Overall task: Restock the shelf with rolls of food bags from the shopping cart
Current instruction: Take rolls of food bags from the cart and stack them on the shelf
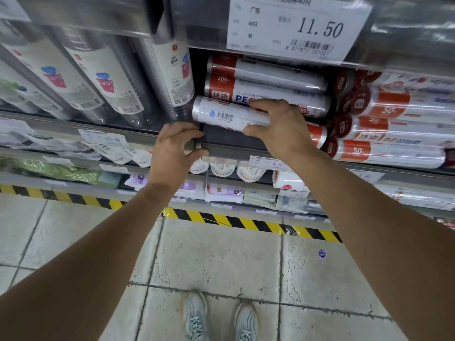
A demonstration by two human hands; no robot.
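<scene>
One roll [221, 115]: shelf front, below stacked rolls [266, 82].
Right hand [280, 129]: fingers wrapped round it.
Left hand [176, 148]: curled over shelf edge [236, 151].
Risk: hard push shifts stack, roll drops off front.

- The right hand [283, 129] grips a white roll of food bags [221, 115] (barcode facing out), with fingers over its top and thumb beneath, at 1 o'clock from the frame's centre.
- The roll lies crosswise, just below two stacked rolls [266, 82] with red ends at its 12 o'clock.
- The left hand [174, 151] curls round the shelf edge [234, 150] at the roll's 7 o'clock.
- Rolls marked 50 [394, 134] are piled at the right hand's 3 o'clock.
- Cup sleeves [105, 77] stand at the roll's 9 o'clock.
- A price tag [295, 25] reading 11.50 hangs at 1 o'clock.
- Hazard tape [246, 222] crosses the tiled floor, and two shoes [197, 318] stand at 6 o'clock.
</scene>
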